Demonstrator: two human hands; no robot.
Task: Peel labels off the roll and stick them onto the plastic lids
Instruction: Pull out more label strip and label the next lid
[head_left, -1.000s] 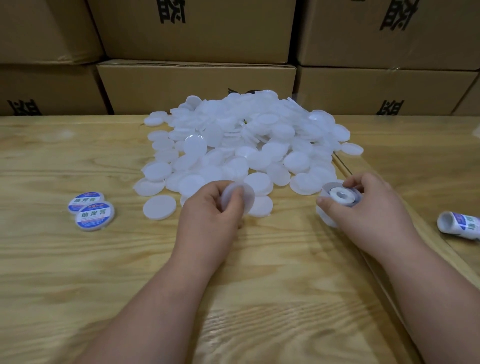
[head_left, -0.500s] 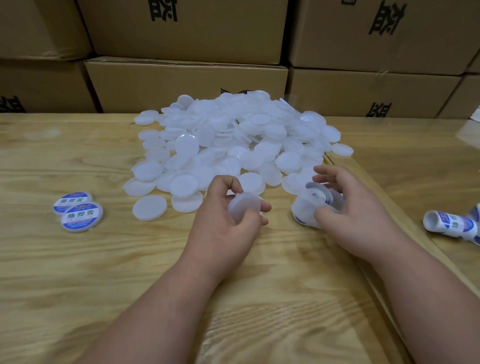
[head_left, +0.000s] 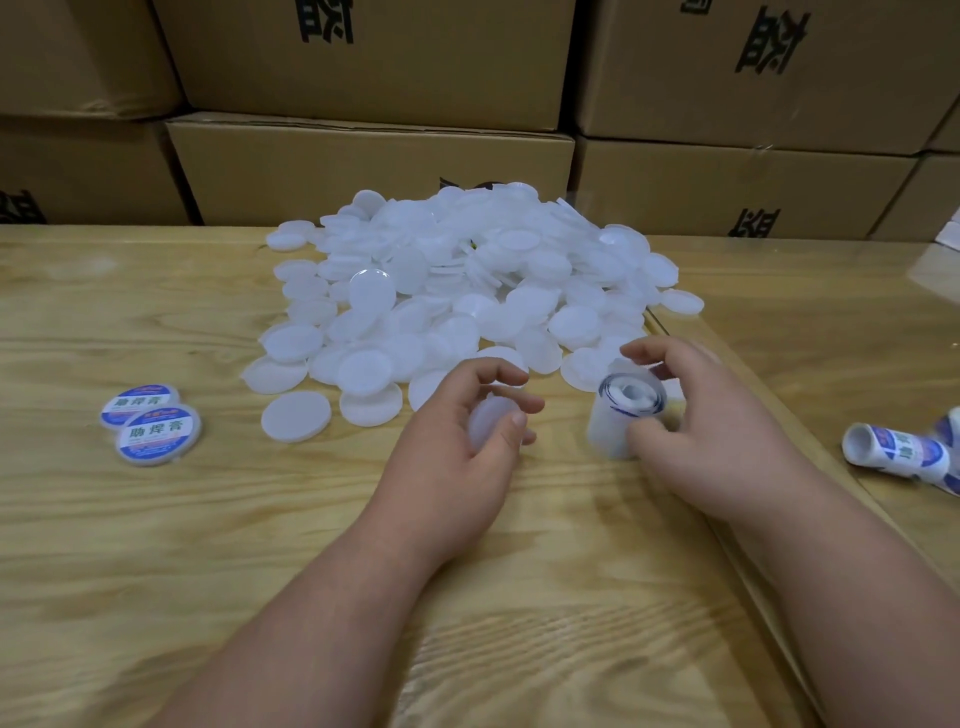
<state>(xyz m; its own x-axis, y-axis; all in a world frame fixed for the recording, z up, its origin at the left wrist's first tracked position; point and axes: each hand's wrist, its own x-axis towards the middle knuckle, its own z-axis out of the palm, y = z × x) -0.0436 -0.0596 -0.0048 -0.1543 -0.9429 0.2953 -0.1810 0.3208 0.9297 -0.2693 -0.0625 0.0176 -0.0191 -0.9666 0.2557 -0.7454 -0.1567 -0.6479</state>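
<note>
Pinching 1 light, stiff, slick lid (head_left: 491, 423) by rim w/ left hand (head_left: 457, 441), right hand (head_left: 711, 431) curling round soft label roll (head_left: 623, 415), prob. crushing if squeezed.

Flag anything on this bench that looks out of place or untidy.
Little stands out. The blank lids lie in a loose heap, spilling forward across the table, not stacked. A second label roll lies on its side at the right edge, partly out of frame. The two labelled lids overlap neatly at the left.
</note>
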